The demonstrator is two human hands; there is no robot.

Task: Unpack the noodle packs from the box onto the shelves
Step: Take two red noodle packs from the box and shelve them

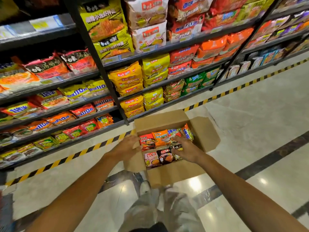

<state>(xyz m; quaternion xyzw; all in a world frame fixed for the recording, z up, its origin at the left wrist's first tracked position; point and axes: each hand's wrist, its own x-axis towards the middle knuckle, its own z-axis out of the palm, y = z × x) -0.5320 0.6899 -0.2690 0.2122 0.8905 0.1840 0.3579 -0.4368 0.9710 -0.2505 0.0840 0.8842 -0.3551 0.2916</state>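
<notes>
While the cardboard box (pixel 177 171) sits open on the tiled floor (pixel 250 114) just in front of the shelves (pixel 103 64), both arms reaching down into it from above. Left hand (pixel 126 147) resting at the box's left flap, fingers loosely spread and holding nothing that shows. Right hand (pixel 186 149) down among the noodle packs (pixel 160 144), fingers curled over a dark-and-gold pack near the right side (whether properly gripped or only touched, cannot tell).

Packs lying flat in two rows inside the box: red and orange ones at the far row, a pink one and a dark one nearer, blue-and-gold ones standing on edge against the right wall. None lifted clear yet, so unpacking judged to be at its picking stage, with most of the box left to go.

Best done, by this reading, as follows: steady the left flap so the box stays put, slide the fingertips under the edge of one pack instead of pinching its face, lift straight up past the flaps, then match the colour and print to the same kind on the shelves. Packs crinkly and light, noodles brittle inside, so a gentle hold advised. Shelf rows already crowded; a gap worth finding before the lift.
</notes>
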